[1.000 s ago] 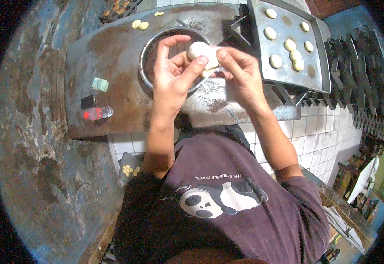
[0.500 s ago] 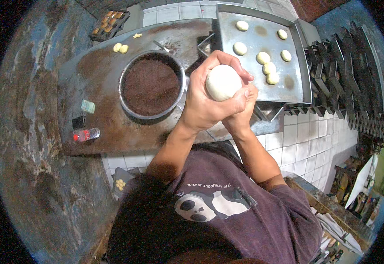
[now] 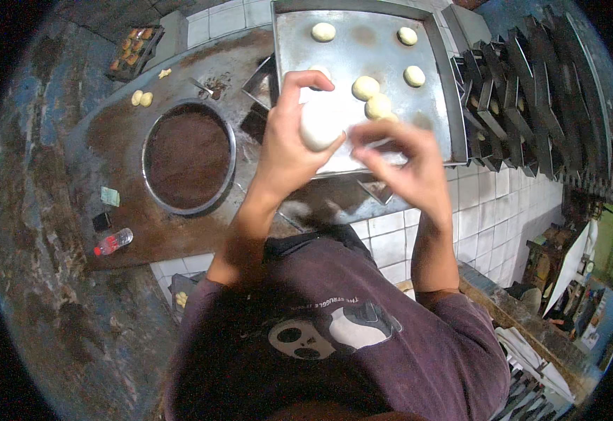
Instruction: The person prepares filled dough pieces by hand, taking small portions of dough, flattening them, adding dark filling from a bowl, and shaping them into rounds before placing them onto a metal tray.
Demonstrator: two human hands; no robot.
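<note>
A smooth white ball of dough (image 3: 320,125) rests in my left hand (image 3: 287,140), whose fingers and thumb curve round it. To its right, my right hand (image 3: 415,165) is off the ball, fingers smeared by motion but thumb and fingers apart, with nothing seen between them. Both hands are over the near edge of a large metal baking tray (image 3: 289,42). On the tray lie several small pale dough balls (image 3: 366,88), some of them touching in a row; my hands partly cover others.
Left of the tray, a round pan of dark brown crumbly filling (image 3: 187,158) stands on the worn table (image 3: 127,91). Two dough pieces (image 3: 141,98), a plastic bottle (image 3: 113,242) and a tray of baked buns (image 3: 134,50) lie further left. Racked metal trays (image 3: 503,105) stand at right.
My right hand has come away from the dough ball to the right; before, both hands were clasped round it. The view has shifted, so the table and tray appear further left.
</note>
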